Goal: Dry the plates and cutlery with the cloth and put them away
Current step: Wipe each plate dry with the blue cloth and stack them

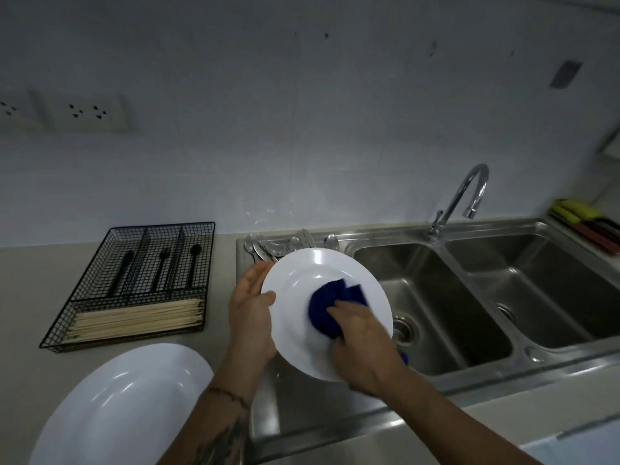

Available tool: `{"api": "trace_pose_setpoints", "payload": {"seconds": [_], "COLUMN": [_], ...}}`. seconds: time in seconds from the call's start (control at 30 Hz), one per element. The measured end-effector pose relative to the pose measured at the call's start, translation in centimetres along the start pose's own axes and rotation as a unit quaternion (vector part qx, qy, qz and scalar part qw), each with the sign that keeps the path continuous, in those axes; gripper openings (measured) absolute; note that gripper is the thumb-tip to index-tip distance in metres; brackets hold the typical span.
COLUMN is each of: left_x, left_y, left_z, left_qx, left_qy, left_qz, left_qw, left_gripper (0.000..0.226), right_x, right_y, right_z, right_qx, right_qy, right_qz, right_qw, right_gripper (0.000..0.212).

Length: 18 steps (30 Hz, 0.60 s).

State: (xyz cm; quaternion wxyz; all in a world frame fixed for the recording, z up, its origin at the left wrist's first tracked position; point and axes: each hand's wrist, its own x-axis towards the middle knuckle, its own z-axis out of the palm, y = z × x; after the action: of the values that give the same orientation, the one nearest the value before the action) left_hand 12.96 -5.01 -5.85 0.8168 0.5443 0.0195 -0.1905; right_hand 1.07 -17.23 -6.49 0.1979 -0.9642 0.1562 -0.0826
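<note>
My left hand [251,310] grips the left rim of a white plate [302,273], thumb on its face, and holds it tilted above the sink's draining board [302,404]. My right hand [360,344] holds a dark blue cloth [327,303] and presses it against the plate's middle. Several wet metal spoons and forks [281,245] lie on the draining board behind the plate. A second white plate [124,404] rests on the counter at the lower left.
A black wire cutlery tray [141,280] on the left counter holds black cutlery and a bundle of wooden chopsticks [137,318]. A double steel sink [486,297] with a curved tap [463,196] fills the right. Coloured utensils [587,223] lie at the far right.
</note>
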Motion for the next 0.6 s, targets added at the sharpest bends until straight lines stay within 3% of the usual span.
{"api": "trace_pose_setpoints", "payload": {"seconds": [0.07,0.13,0.3,0.43,0.6], "left_x": [0.2,0.4,-0.3,-1.2,-1.8], "left_y": [0.2,0.2,-0.1,-0.2,1.2], "left_z": [0.3,0.4,1.2,1.4,2.2], "left_qx": [0.018,0.026,-0.015,-0.030,-0.013], "left_qy": [-0.012,-0.038,-0.061,-0.052,0.008], "left_qz": [0.002,-0.004,-0.040,-0.049,0.015], "left_qw": [1.000,0.999,0.997,0.997,1.000], "left_gripper": [0.058,0.058,0.059,0.059,0.058], "right_x": [-0.9,-0.7,2.2,5.1,4.4], "right_y": [-2.4,-3.0,-0.1,3.3,5.4], "right_z": [0.2,0.7,1.3,0.0,-0.9], "right_qx": [0.099,0.117,-0.036,-0.154,-0.165], "right_qy": [-0.096,-0.138,-0.090,-0.007,0.005], "right_qz": [-0.016,-0.036,-0.088,-0.022,0.039], "right_qw": [0.990,0.983,0.991,0.988,0.985], "right_gripper": [0.056,0.063,0.069,0.071,0.073]}}
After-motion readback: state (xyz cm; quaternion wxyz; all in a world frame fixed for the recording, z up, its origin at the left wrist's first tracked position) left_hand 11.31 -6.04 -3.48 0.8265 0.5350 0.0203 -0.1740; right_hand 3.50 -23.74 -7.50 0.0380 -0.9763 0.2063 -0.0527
